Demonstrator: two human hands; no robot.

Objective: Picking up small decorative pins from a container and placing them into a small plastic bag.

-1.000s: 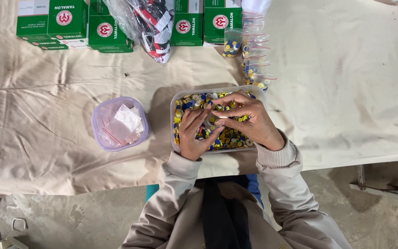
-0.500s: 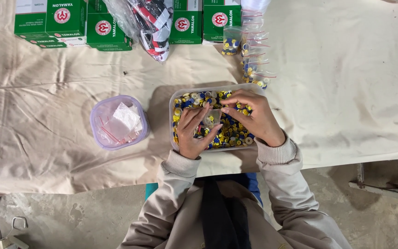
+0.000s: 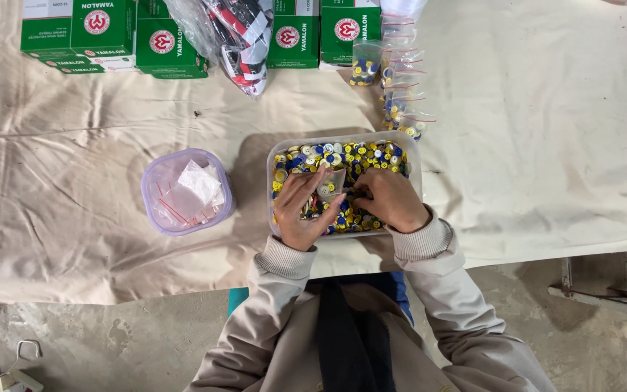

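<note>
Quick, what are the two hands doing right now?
Left hand: closed on a small clear bag over the tub of buttons.
Right hand: fingers curled down among the buttons; cannot tell what it holds.

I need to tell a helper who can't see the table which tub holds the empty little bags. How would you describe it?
On the cloth-covered table, look left of the clear tub of buttons that the left hand and right hand are in. The bag tub stands apart there, alone. It is round and pale purple, and holds clear bags with red strips, no buttons.
</note>
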